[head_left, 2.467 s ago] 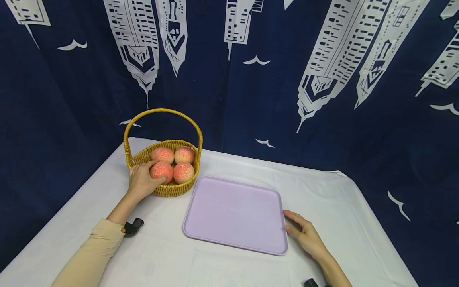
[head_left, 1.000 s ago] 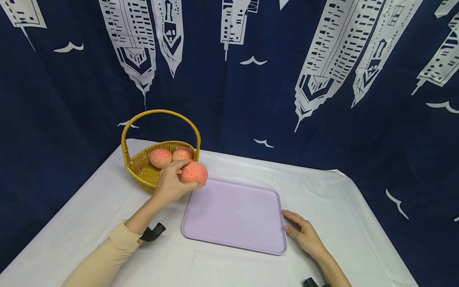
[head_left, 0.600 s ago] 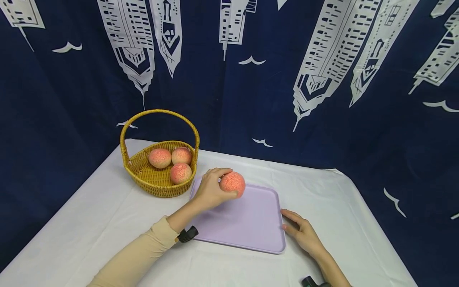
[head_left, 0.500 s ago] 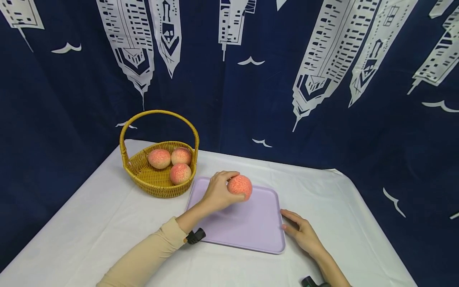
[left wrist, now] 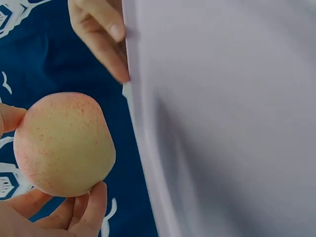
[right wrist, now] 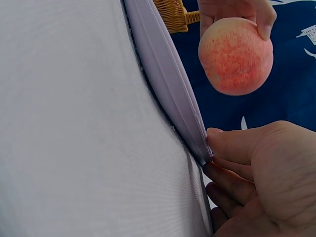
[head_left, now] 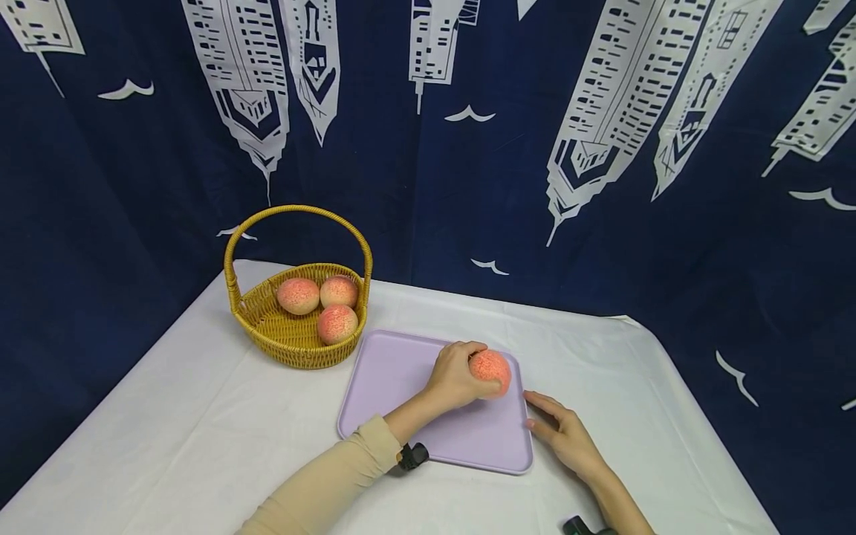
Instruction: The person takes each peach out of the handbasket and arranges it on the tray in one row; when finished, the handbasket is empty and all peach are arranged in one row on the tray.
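The held peach (head_left: 490,373) is up over the right back part of the purple tray (head_left: 394,371).

On the left, the basket (head_left: 304,358) stands on the white counter (head_left: 134,446). It has 3 other peaches (head_left: 337,325) in it, 2 on its right side and 1 more to the left. Round things can roll, so the basket's walls probably help keep them in. The tray lies flat just beside the basket, so the reach between them is short.

The left grip (head_left: 456,377) has its fingers and thumb round the peach, with the thumb on the near side. Holding it by the sides likely leaves its bottom free. The right grip (head_left: 570,443) holds nothing. Its fingers are loose and touch the tray's right edge, maybe so the tray does not slide.

For moving, the basket's tall handle (head_left: 301,208) sticks up at the left, so a hand should go round it. Over the tray's left and front parts there is lots of room. A low rim runs round the tray. The peach is near the right edge and the right grip, so there is less room that way.
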Motion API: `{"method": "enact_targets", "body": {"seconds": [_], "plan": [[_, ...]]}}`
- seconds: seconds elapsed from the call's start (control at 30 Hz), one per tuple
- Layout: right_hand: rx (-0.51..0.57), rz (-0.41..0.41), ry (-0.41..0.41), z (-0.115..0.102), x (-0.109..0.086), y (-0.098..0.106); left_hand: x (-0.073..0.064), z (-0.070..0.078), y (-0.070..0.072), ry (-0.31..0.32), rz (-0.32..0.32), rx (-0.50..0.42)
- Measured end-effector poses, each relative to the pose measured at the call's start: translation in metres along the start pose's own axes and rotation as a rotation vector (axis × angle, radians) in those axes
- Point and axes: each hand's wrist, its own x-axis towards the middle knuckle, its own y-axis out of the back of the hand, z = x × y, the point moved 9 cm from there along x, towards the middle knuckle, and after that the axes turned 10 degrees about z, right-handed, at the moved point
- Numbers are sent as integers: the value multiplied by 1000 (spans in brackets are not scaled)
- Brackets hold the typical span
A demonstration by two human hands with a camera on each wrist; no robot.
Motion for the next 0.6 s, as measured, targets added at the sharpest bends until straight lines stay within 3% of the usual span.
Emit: {"method": "enact_targets", "body": {"seconds": [0.37,0.6], "plan": [[19,1,41,-3,0,0,-7,-12,-31,68,-22,-26],[-7,5,26,-3,0,1,-6,-15,-41,59,4,-31]]}}
